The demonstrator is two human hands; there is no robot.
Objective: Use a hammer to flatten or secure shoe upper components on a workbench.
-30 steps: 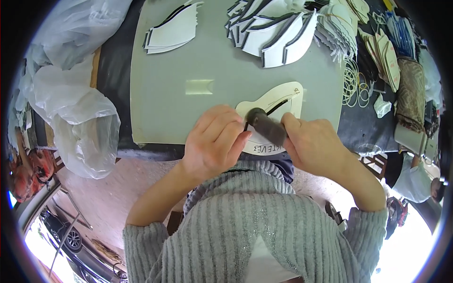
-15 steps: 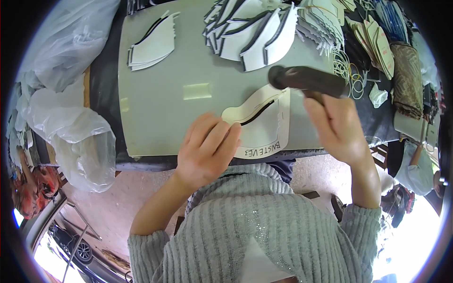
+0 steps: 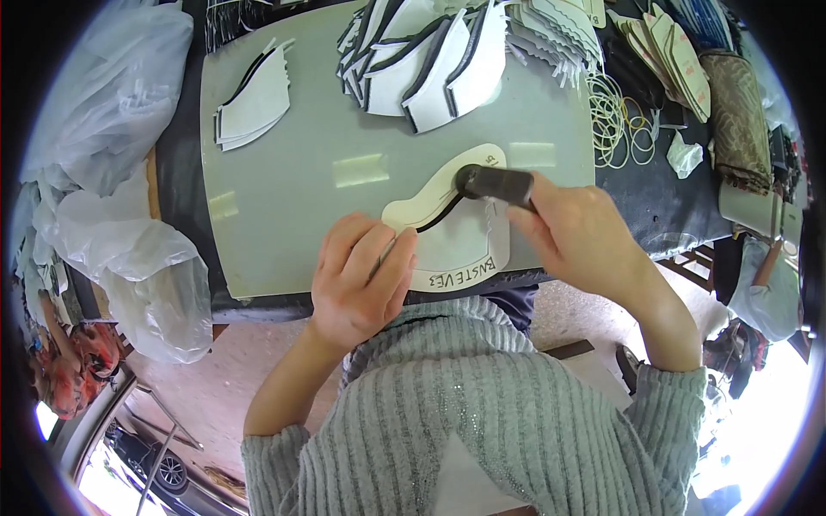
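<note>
A hammer (image 3: 503, 184) with a dark head is in my right hand (image 3: 581, 234), whose fingers wrap round its handle. The round face of the hammer rests on or just over the upper part of a cream curved template (image 3: 423, 203) with marker writing. Inside the template lies a white cut piece (image 3: 460, 242), with a black strip (image 3: 440, 217) along its curved edge. My left hand (image 3: 361, 279) is closed, its fingertips pressed together at the template's left end. Its fingers hide that corner, so how the layers meet there cannot be seen.
The pale board (image 3: 284, 206) carries a few stacked white pieces (image 3: 255, 99) at left and a large pile (image 3: 422, 64) at the back. Cord loops (image 3: 608, 120), card templates (image 3: 671, 56) and a crumpled scrap (image 3: 685, 155) lie at right. Plastic bags (image 3: 138, 249) crowd the left.
The hammer has come down and to the left, from raised beside the template onto its upper part. My left hand stays at the template's left end. The whole view has shifted slightly.
</note>
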